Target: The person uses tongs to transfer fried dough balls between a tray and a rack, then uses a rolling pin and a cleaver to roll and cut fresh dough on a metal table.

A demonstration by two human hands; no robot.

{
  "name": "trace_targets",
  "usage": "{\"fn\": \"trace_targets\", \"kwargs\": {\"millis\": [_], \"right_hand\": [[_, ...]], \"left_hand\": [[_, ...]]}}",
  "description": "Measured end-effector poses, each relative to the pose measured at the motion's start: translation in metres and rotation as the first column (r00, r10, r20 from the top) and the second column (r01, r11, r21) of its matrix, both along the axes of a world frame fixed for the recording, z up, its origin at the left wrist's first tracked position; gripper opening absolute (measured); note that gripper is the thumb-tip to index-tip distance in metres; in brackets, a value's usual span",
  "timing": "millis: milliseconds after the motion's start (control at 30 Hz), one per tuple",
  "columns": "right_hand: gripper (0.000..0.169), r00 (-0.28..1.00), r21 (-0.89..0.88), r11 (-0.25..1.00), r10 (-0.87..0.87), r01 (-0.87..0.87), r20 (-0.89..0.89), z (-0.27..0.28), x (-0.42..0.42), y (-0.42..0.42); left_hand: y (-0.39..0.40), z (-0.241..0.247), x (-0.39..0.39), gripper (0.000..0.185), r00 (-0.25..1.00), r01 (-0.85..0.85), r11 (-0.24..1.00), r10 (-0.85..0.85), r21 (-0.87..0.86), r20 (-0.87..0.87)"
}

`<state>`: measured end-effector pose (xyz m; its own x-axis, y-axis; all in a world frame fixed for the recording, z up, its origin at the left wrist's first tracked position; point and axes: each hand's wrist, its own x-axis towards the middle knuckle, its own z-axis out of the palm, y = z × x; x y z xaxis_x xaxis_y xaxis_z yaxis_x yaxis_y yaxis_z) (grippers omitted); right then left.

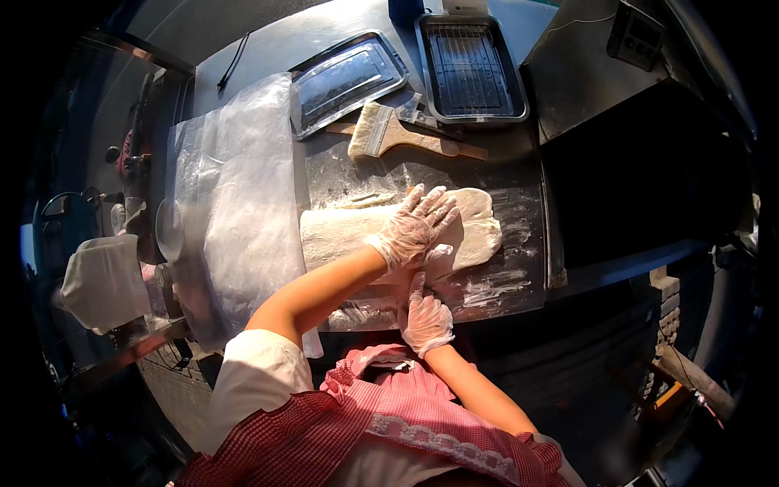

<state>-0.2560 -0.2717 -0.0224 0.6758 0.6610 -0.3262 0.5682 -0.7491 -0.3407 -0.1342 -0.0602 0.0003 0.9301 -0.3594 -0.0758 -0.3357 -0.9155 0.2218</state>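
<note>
A long, flattened slab of pale dough (347, 231) lies across the floured work surface in front of me. My left hand (414, 228), in a clear plastic glove, is laid over the dough with its fingers spread. Near the dough's close edge is my right hand (429, 319), also gloved, its fingers curled and its index finger pointing forward. A small orange-brown edge shows beside the left fingertips; my hand hides the rest. Whether the right hand grips something is hidden. To the right, the dough's rounded end (478, 231) bulges past my left hand.
Clear plastic sheeting (249, 201) covers whatever lies at the left. Beyond the dough are a wide bristle brush (395, 134), a tilted metal tray (350, 76) and a tray with a wire rack (473, 70). A dark opening (645, 176) borders the surface on the right.
</note>
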Motion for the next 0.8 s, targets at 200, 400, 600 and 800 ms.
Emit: {"fn": "trace_targets", "kwargs": {"millis": [200, 400, 600, 800], "right_hand": [[0.078, 0.985, 0.014, 0.997, 0.08, -0.079, -0.156, 0.036, -0.014, 0.061], [0.085, 0.991, 0.02, 0.993, 0.113, -0.112, -0.077, 0.009, -0.031, 0.072], [0.101, 0.945, 0.328, 0.936, -0.014, 0.128, -0.328, 0.099, 0.003, 0.061], [0.059, 0.762, 0.362, 0.868, -0.028, 0.34, -0.647, 0.089, 0.143, 0.068]], "left_hand": [[0.061, 0.012, -0.057, 0.088, 0.998, -0.059, 0.997, 0.058, 0.042, 0.036], [0.077, -0.008, -0.08, 0.079, 0.987, -0.136, 0.99, 0.138, -0.03, 0.078], [0.127, 0.019, -0.09, 0.065, 0.991, 0.043, 0.991, -0.027, -0.123, 0.132], [0.171, 0.013, -0.061, 0.03, 0.974, -0.023, 0.972, 0.075, -0.235, 0.215]]}}
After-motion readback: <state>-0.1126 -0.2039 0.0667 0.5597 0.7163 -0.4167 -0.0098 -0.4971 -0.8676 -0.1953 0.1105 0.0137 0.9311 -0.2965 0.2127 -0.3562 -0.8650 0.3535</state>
